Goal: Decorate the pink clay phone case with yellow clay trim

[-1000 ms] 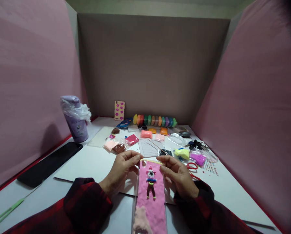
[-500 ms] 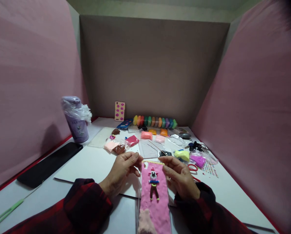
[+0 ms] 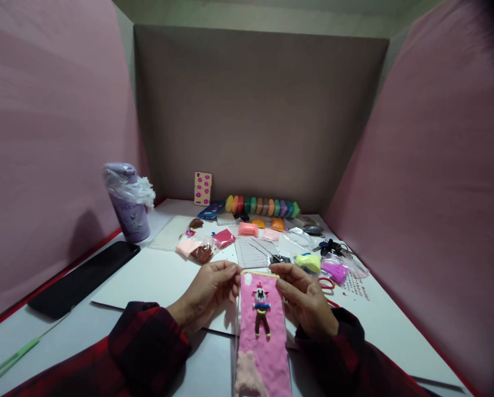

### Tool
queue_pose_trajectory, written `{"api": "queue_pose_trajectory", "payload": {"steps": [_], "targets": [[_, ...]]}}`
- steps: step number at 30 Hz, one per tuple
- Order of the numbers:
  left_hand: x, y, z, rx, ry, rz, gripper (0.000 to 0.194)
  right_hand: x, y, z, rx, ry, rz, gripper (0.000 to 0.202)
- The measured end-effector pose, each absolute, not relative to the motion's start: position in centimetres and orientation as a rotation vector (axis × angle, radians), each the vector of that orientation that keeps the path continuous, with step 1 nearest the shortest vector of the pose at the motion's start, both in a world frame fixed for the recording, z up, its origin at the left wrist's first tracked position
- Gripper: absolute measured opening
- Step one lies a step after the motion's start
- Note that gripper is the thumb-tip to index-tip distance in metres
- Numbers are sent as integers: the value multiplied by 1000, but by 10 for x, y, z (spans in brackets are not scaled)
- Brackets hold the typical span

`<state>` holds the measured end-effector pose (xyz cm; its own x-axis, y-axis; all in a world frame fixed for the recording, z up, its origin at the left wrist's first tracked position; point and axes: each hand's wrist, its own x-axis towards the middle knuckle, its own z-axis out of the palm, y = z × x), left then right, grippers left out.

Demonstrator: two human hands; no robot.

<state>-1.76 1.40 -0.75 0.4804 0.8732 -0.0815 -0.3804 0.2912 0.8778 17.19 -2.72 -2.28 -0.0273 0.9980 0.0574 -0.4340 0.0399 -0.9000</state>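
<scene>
A phone case (image 3: 272,342) covered in pink clay lies lengthwise in front of me, its lower end cut off by the frame. On it is a small clay figure (image 3: 262,314) with a white face, blue top and brown legs. A thin yellow clay strip (image 3: 260,273) runs along the top edge. My left hand (image 3: 209,289) pinches at the case's upper left corner. My right hand (image 3: 305,298) grips the upper right corner, thumb and index finger at the end of the strip. A peach clay patch (image 3: 249,375) covers the lower left.
Clay packets (image 3: 224,238), a printed sheet (image 3: 253,255) and red scissors (image 3: 326,284) lie beyond my hands. A row of coloured clays (image 3: 261,207) is at the back. On the left are a purple tumbler (image 3: 131,212), a black phone (image 3: 85,278) and a green-handled tool (image 3: 11,361).
My left thumb and fingers have shifted slightly at the upper left corner. The case has tilted a little, while my right hand keeps its place.
</scene>
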Motion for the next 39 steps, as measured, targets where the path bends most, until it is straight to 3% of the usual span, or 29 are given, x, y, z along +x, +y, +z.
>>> {"api": "queue_pose_trajectory", "payload": {"steps": [4, 15, 22, 34, 39], "targets": [[-18, 14, -6, 806, 615, 898, 7, 173, -26, -24, -820, -919, 1362, 31], [-20, 16, -6, 697, 680, 839, 5, 173, -25, -23, -840, -864, 1381, 31], [-18, 11, -6, 850, 623, 765, 27, 173, -23, -25, -801, -857, 1375, 28], [-18, 5, -5, 897, 608, 725, 23, 172, -21, -27, -829, -854, 1337, 35], [-18, 6, -2, 861, 580, 716, 18, 184, -20, -11, -1014, -1053, 986, 31]]}}
